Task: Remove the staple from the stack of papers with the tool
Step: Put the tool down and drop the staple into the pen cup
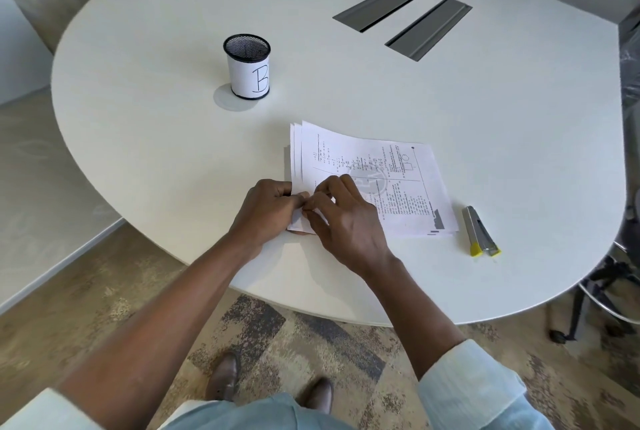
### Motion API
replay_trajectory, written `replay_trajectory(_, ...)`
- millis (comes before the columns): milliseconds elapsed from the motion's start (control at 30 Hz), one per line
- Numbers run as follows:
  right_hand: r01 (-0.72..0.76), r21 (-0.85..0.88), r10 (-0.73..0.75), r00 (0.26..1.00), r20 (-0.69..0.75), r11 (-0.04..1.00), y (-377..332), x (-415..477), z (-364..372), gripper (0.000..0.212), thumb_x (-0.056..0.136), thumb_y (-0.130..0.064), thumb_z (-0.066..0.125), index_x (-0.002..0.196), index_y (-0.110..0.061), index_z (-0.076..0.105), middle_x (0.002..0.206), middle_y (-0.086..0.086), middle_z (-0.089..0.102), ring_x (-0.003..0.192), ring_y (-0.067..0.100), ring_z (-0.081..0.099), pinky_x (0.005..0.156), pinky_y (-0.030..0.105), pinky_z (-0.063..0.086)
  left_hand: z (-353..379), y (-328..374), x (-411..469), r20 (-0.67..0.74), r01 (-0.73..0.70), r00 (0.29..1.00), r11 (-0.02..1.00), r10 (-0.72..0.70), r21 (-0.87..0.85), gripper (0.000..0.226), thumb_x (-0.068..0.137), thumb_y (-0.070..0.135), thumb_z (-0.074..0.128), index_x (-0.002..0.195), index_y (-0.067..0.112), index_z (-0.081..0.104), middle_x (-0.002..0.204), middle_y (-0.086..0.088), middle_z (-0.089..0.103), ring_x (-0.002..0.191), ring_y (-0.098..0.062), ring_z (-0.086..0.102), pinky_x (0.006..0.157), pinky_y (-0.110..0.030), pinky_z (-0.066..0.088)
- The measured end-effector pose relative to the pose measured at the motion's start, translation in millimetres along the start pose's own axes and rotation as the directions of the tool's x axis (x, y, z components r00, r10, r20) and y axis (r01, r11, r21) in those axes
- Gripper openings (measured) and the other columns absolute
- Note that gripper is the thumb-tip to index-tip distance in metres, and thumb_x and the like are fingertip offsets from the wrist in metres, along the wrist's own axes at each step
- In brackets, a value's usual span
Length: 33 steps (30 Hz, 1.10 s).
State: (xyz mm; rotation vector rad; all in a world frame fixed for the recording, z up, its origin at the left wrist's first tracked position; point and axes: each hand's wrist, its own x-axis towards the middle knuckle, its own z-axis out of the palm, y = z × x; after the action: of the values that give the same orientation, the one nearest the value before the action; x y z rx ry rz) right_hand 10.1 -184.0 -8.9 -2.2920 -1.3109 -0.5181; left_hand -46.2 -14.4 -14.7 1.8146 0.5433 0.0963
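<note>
A stack of printed papers (pixel 367 166) lies on the white table (pixel 485 118) in front of me. Both hands work at its near left corner. My left hand (pixel 266 211) pinches the corner, which is lifted and folded up. My right hand (pixel 343 218) meets it from the right, fingertips pinched at the same corner; what they hold is too small to tell. The staple is hidden by my fingers. The staple remover (pixel 479 231), grey metal with yellow tips, lies on the table to the right of the papers, untouched.
A black mesh pen cup (pixel 247 67) with a white label marked "B" stands at the back left. Two grey cable hatches (pixel 403 15) are set into the far side of the table. Office chairs (pixel 616 291) stand at the right and far edges.
</note>
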Motion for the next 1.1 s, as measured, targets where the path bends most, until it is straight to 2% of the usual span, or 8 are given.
replay_trajectory(200,0.072,-0.104,-0.07,0.997,0.023,0.992,0,2,3,0.013,0.105,-0.011,0.06,0.096,-0.005,0.068,0.098,0.012,0.063,0.089,0.033,0.059,0.064,0.038,0.044,3,1,2,-0.039,0.011,0.999,1.0,-0.01,0.017,0.063,0.1,0.018,0.074,0.057,0.024,0.028,0.054,0.011,0.019,0.054,-0.013,0.02,0.059,-0.033,0.017)
replay_trajectory(333,0.04,-0.082,-0.039,0.999,0.015,0.996,-2,-1,2,0.015,0.106,-0.012,0.06,0.096,-0.004,0.068,0.097,0.013,0.062,0.088,0.034,0.058,0.064,0.038,0.045,2,-4,6,-0.002,0.054,0.999,0.998,-0.054,-0.026,0.049,0.096,0.029,0.074,0.056,0.01,0.051,0.056,0.008,0.039,0.057,-0.016,0.037,0.062,-0.03,0.029)
replay_trajectory(433,0.022,-0.029,-0.021,0.999,0.037,0.999,0,-9,-3,0.014,0.105,-0.015,0.063,0.099,-0.005,0.07,0.101,0.012,0.063,0.092,0.033,0.059,0.061,0.039,0.047,0,-2,4,0.006,0.061,0.998,0.996,-0.06,-0.058,0.048,0.093,0.034,0.073,0.081,-0.012,0.061,0.067,-0.006,0.044,0.062,-0.021,0.041,0.067,-0.034,0.034)
replay_trajectory(500,0.024,0.008,-0.024,0.999,0.047,1.0,1,-16,-8,0.012,0.102,-0.017,0.067,0.105,-0.006,0.073,0.104,0.011,0.064,0.096,0.032,0.06,0.059,0.037,0.048,-1,-1,3,-0.002,0.059,0.998,0.997,-0.059,-0.056,0.046,0.095,0.031,0.074,0.084,-0.012,0.064,0.066,-0.009,0.046,0.06,-0.022,0.042,0.067,-0.034,0.036)
replay_trajectory(600,0.028,0.048,-0.031,0.998,0.058,0.998,1,-26,-12,0.021,0.097,-0.02,0.071,0.112,-0.006,0.075,0.107,0.01,0.066,0.098,0.031,0.062,0.059,0.037,0.05,-2,-1,4,0.017,0.054,0.998,0.995,-0.053,-0.083,0.045,0.086,0.041,0.071,0.086,-0.005,0.075,0.076,-0.026,0.068,0.07,-0.023,0.061,0.073,-0.036,0.048)
replay_trajectory(800,-0.014,0.052,0.011,0.999,0.046,0.999,-3,-34,-12,0.02,0.095,-0.023,0.08,0.108,-0.009,0.075,0.104,0.007,0.066,0.096,0.029,0.062,0.055,0.033,0.047,-3,0,4,0.02,0.058,0.998,0.997,-0.057,-0.054,0.06,0.078,0.052,0.07,0.096,-0.005,0.075,0.083,-0.005,0.071,0.078,-0.023,0.068,0.082,-0.043,0.06)
replay_trajectory(900,-0.038,0.037,0.038,0.999,0.009,0.999,-6,-35,-10,0.012,0.095,-0.017,0.081,0.103,-0.009,0.075,0.101,0.006,0.066,0.093,0.029,0.062,0.052,0.034,0.047,-5,5,-1,0.024,0.073,0.997,0.996,-0.072,-0.043,0.053,0.078,0.051,0.072,0.096,0.002,0.081,0.091,-0.01,0.083,0.09,-0.034,0.08,0.095,-0.062,0.064)
replay_trajectory(1100,-0.09,0.045,0.091,0.996,-0.023,0.995,-15,-36,-7,0.005,0.094,-0.013,0.076,0.094,-0.011,0.072,0.096,0.004,0.065,0.09,0.028,0.061,0.051,0.037,0.046,-4,11,-6,0.017,0.099,0.995,0.994,-0.098,-0.056,0.023,0.092,0.032,0.073,0.097,0.016,0.089,0.097,0.002,0.088,0.096,-0.027,0.084,0.097,-0.057,0.066)
